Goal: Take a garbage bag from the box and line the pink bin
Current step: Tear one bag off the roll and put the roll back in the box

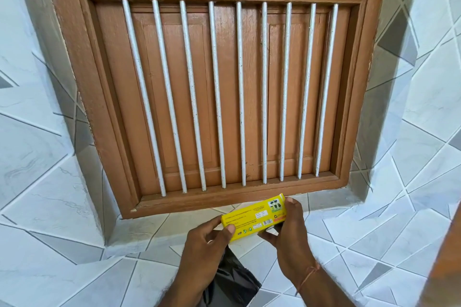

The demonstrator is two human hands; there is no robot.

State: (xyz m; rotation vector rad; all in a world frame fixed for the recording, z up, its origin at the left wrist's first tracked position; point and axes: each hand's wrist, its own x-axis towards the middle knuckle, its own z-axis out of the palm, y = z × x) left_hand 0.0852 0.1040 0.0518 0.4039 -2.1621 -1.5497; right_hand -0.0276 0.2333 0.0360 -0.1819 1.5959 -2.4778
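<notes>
A yellow garbage bag box (254, 218) is held lengthwise between both hands just in front of the tiled window sill. My left hand (204, 244) pinches its left end with thumb on top. My right hand (290, 234) grips its right end, fingers wrapped over the corner. A dark grey garbage bag (232, 279) hangs below my left hand, apparently tucked under its fingers. The pink bin is not in view.
A brown wooden window (224, 97) with white vertical bars (189, 97) and shut shutters fills the wall ahead. Its tiled sill (162, 227) lies just beyond the box. White and grey patterned tiles cover the walls around. A brown edge (446, 264) shows at right.
</notes>
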